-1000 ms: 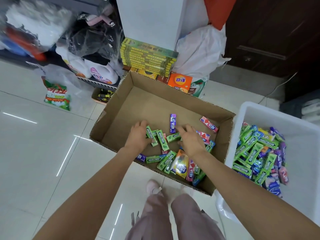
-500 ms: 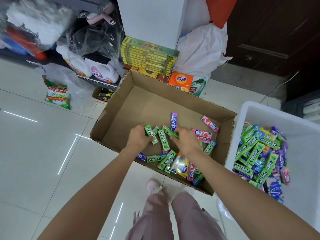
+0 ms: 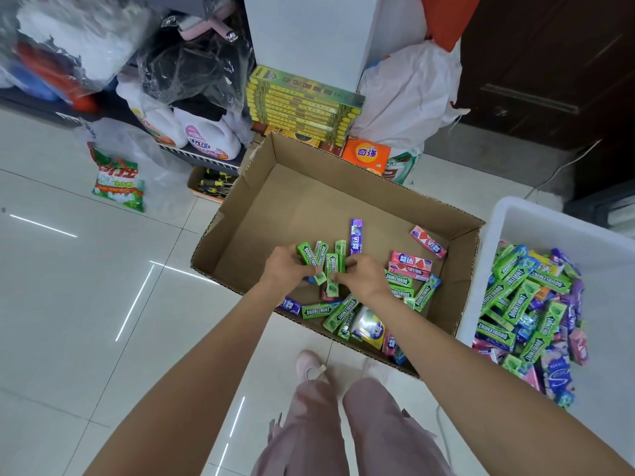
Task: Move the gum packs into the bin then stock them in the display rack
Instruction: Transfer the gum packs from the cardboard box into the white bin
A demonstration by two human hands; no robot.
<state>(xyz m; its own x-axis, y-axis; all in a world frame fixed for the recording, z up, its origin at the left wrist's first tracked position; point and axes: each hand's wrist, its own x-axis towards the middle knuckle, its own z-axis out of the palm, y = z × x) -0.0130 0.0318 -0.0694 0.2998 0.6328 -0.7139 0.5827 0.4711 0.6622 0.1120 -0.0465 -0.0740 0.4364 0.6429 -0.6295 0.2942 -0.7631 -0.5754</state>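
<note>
Inside a cardboard box (image 3: 261,197), left hand (image 3: 283,266) and right hand (image 3: 364,274) each grip light, stiff, slippery green gum packs (image 3: 331,266), best pinched across their long sides; white bin (image 3: 522,214) at three o'clock.

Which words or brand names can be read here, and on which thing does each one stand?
"DOUBLEMINT": green gum packs in the cardboard box.
"DOUBLEMINT": green packs in the white bin.
Chinese print on the orange box, detergent bag, yellow boxes: not readable to me.
</note>
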